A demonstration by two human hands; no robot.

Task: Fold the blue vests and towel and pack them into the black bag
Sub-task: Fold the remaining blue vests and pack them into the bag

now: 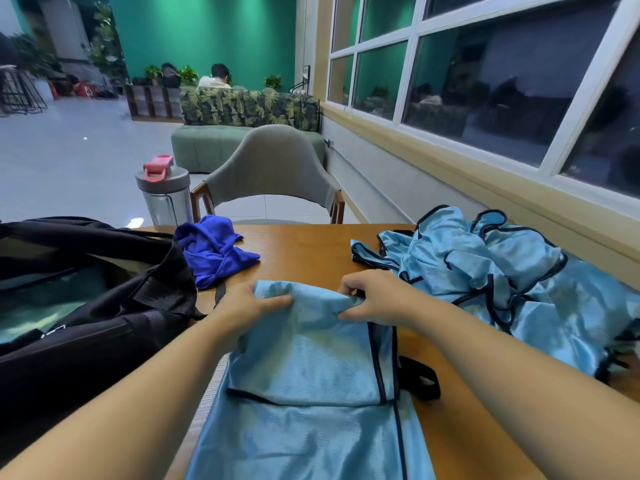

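A light blue vest with dark trim lies in front of me on the wooden table, its far part folded back over itself. My left hand pinches the folded edge at its left corner, thumb on top. My right hand grips the same edge at its right corner. A heap of more light blue vests sits to the right. A crumpled dark blue towel lies at the back left. The open black bag stands at the left with light blue cloth inside.
A clear bottle with a grey lid and pink handle stands behind the bag. A grey chair faces the table's far edge. The window wall runs along the right. A black strap lies beside the vest.
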